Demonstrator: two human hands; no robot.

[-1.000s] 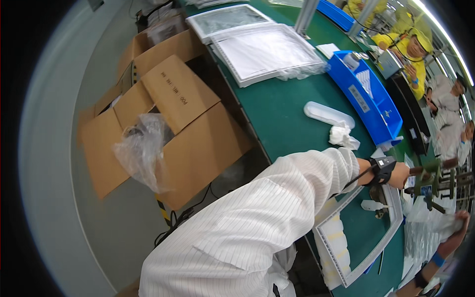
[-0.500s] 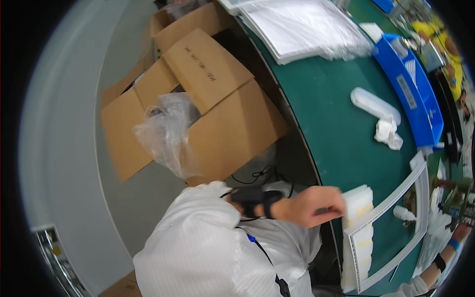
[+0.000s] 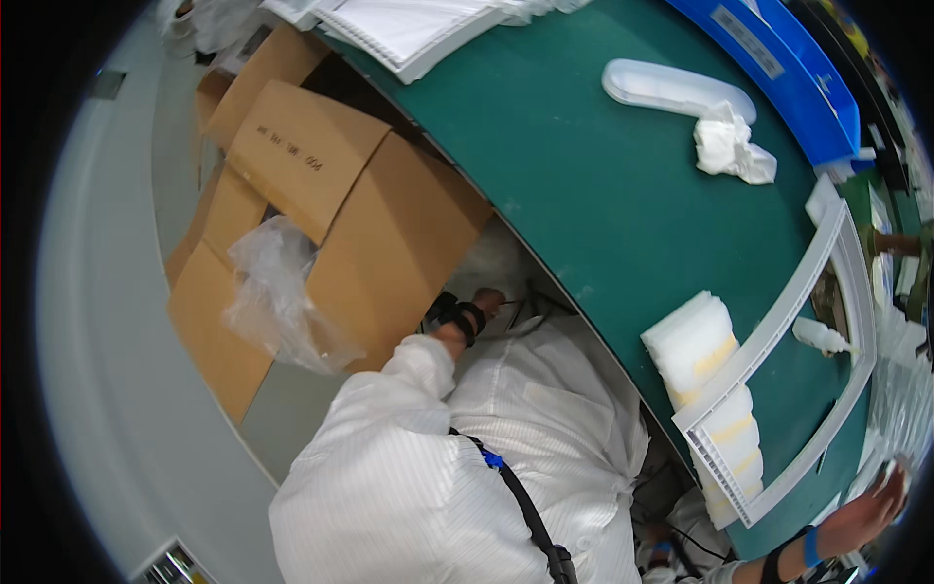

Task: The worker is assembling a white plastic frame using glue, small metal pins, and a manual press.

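Note:
My left hand (image 3: 489, 300) is low beside the table's edge, between a cardboard box and my white-sleeved body. Its fingers are too small and partly hidden to make out, and thin dark lines show next to it. Far over at the lower right, my right hand (image 3: 873, 508) has its fingers bent round something whitish, hard to make out at the picture's rim. Near that hand lies a white rectangular frame (image 3: 778, 341) on the green table. One corner of it rests over a stack of white foam pads (image 3: 702, 343) with yellowish patches. A small white bottle (image 3: 822, 336) lies inside the frame's outline.
The open cardboard box (image 3: 389, 243), with a clear plastic bag (image 3: 277, 292) hanging over it, stands left of the table (image 3: 555, 185). A long translucent case (image 3: 671, 88), crumpled white tissue (image 3: 730, 146) and a blue bin (image 3: 778, 68) are farther back. White panels (image 3: 418, 34) lie at the far edge.
My left hand has moved from beside the foam pads down and left, off the table's edge. The view has turned, and more of my right hand shows.

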